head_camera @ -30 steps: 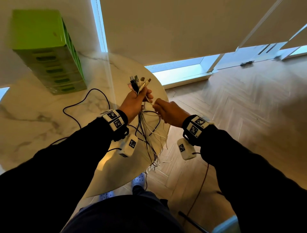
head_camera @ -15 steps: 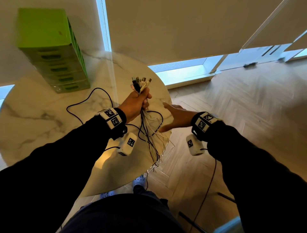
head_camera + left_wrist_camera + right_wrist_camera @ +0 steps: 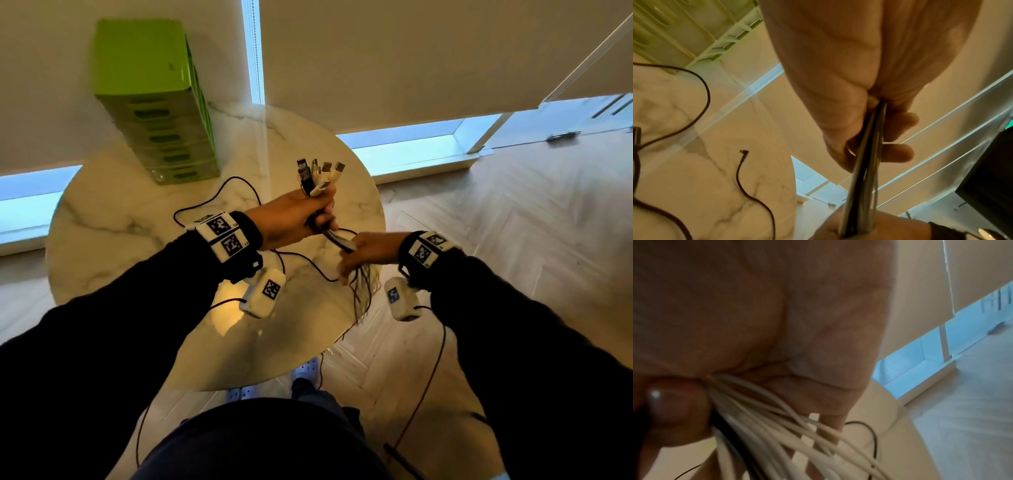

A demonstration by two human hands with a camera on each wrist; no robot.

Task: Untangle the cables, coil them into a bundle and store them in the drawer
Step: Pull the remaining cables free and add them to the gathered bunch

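My left hand (image 3: 308, 219) grips a bundle of white and black cables just below their plugs (image 3: 320, 173), which stick up above the fist. The cable strands (image 3: 337, 236) run down into my right hand (image 3: 358, 257), which is closed round them a little lower. Loose ends (image 3: 364, 291) fan out and hang past the table's edge. In the left wrist view the cables (image 3: 869, 154) pass taut between both hands. The right wrist view shows white strands (image 3: 760, 418) spreading from my curled fingers. A green drawer unit (image 3: 157, 102) stands at the table's back left.
The round marble table (image 3: 120, 233) carries a loose black cable (image 3: 219, 192) lying in a loop; its plug end (image 3: 744, 152) rests on the marble. Wooden floor (image 3: 513, 222) lies to the right, window blinds behind. Black wrist-camera leads hang below my arms.
My right hand, open beside the strands half a second ago, has closed round the bundle below my left fist. The left hand has kept its grip near the plugs.
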